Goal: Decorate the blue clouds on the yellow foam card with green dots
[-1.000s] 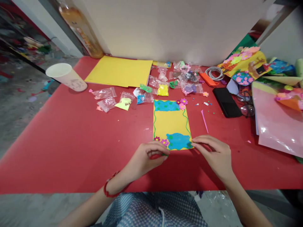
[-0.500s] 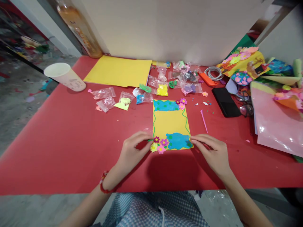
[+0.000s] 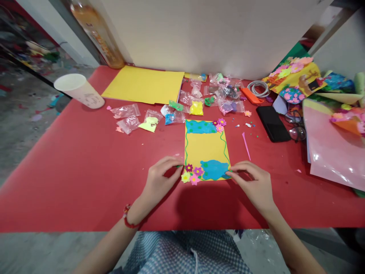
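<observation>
A yellow card [image 3: 203, 148] lies flat on the red table, with blue clay patches at its top and bottom and wavy green lines down both sides. Clay flowers [image 3: 194, 174] cover its lower left corner, and smaller ones sit at the upper right. My left hand [image 3: 164, 179] pinches a bit of green clay at the card's lower left edge. At the lower right corner, my right hand [image 3: 253, 182] has thumb and fingertips pressed together over the blue patch; a trace of green shows at the fingertips, too small to make out.
Clay bags [image 3: 196, 108], yellow sheets [image 3: 145, 84] and a bottle [image 3: 99, 36] lie or stand behind the card. A paper cup [image 3: 81, 91] leans at the left edge. Right are a pink stick [image 3: 246, 146], a black phone [image 3: 273, 123], glasses [image 3: 296, 133] and a pink folder [image 3: 333, 148].
My right hand's fingertips have moved slightly left and down, further over the card's lower right corner. My left hand has barely shifted, still at the left edge.
</observation>
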Demonstrator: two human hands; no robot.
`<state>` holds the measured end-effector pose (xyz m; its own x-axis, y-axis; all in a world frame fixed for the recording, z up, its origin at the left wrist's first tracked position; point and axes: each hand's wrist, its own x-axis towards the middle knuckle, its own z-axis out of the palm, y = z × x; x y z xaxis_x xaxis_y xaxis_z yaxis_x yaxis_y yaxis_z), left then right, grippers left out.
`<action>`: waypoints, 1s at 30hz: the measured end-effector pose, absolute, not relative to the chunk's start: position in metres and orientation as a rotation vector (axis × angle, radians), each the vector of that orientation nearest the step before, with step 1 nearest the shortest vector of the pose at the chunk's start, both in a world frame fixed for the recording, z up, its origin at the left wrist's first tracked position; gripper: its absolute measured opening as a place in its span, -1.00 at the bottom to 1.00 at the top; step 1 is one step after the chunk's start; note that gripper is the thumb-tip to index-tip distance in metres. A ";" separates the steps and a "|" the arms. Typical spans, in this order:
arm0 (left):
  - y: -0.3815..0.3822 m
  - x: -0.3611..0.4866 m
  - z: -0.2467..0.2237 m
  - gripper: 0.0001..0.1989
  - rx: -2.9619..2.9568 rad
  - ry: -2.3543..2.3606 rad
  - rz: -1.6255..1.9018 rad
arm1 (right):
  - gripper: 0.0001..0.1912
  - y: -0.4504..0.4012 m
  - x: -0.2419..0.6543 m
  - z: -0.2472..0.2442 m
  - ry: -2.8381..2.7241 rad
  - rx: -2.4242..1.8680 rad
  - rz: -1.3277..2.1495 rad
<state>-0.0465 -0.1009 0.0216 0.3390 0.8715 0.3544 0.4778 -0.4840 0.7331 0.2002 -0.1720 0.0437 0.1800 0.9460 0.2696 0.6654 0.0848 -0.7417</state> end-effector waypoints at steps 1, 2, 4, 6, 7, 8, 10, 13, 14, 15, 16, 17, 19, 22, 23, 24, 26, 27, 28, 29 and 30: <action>-0.101 -0.047 0.021 -0.89 2.102 1.175 1.019 | -0.92 -0.172 0.200 0.043 -1.554 -1.652 0.447; -0.101 -0.047 0.020 -0.88 2.104 1.174 1.020 | -0.92 -0.172 0.199 0.043 -1.564 -1.647 0.456; -0.101 -0.047 0.019 -0.89 2.107 1.169 1.027 | -0.91 -0.172 0.198 0.043 -1.596 -1.628 0.460; -0.101 -0.047 0.019 -0.89 2.112 1.166 1.029 | -0.90 -0.172 0.198 0.043 -1.605 -1.619 0.453; -0.101 -0.047 0.019 -0.89 2.115 1.166 1.028 | -0.92 -0.172 0.198 0.043 -1.599 -1.619 0.448; -0.101 -0.047 0.019 -0.89 2.119 1.166 1.031 | -0.95 -0.173 0.198 0.044 -1.590 -1.622 0.445; -0.101 -0.047 0.019 -0.89 2.125 1.163 1.037 | -0.95 -0.173 0.197 0.044 -1.580 -1.623 0.447; -0.101 -0.047 0.019 -0.89 2.118 1.155 1.039 | -0.92 -0.173 0.197 0.044 -1.614 -1.598 0.445; -0.101 -0.047 0.020 -0.89 2.113 1.156 1.033 | -0.91 -0.173 0.196 0.044 -1.632 -1.584 0.438; -0.101 -0.048 0.020 -0.89 2.110 1.159 1.028 | -0.89 -0.172 0.196 0.044 -1.645 -1.573 0.427; -0.101 -0.048 0.020 -0.88 2.110 1.162 1.026 | -0.87 -0.172 0.196 0.044 -1.651 -1.567 0.414; -0.101 -0.048 0.020 -0.88 2.114 1.165 1.027 | -0.88 -0.172 0.196 0.044 -1.646 -1.568 0.402; -0.100 -0.048 0.019 -0.88 2.127 1.164 1.032 | -0.93 -0.171 0.196 0.044 -1.621 -1.585 0.395; -0.100 -0.048 0.018 -0.87 2.141 1.165 1.029 | -0.94 -0.171 0.195 0.044 -1.609 -1.577 0.406; -0.100 -0.048 0.017 -0.87 2.144 1.167 1.028 | -0.93 -0.171 0.195 0.044 -1.620 -1.561 0.406; -0.100 -0.048 0.017 -0.88 2.146 1.170 1.029 | -0.91 -0.171 0.195 0.044 -1.633 -1.547 0.400; -0.100 -0.048 0.016 -0.88 2.148 1.175 1.029 | -0.87 -0.171 0.195 0.042 -1.641 -1.551 0.379; -0.100 -0.048 0.016 -0.88 2.147 1.178 1.023 | -0.88 -0.171 0.195 0.042 -1.632 -1.569 0.370; -0.100 -0.048 0.016 -0.88 2.145 1.182 1.016 | -0.91 -0.172 0.196 0.041 -1.615 -1.593 0.365; -0.100 -0.048 0.016 -0.88 2.143 1.187 1.007 | -0.94 -0.172 0.196 0.041 -1.595 -1.617 0.366; -0.101 -0.048 0.016 -0.88 2.141 1.190 1.002 | -0.96 -0.172 0.196 0.040 -1.577 -1.635 0.372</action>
<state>-0.0477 -0.1005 0.0157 0.3507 0.8637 0.3620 0.5037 -0.4998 0.7046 0.1962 -0.1724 0.0404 0.1737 0.9318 0.3186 0.6917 0.1148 -0.7130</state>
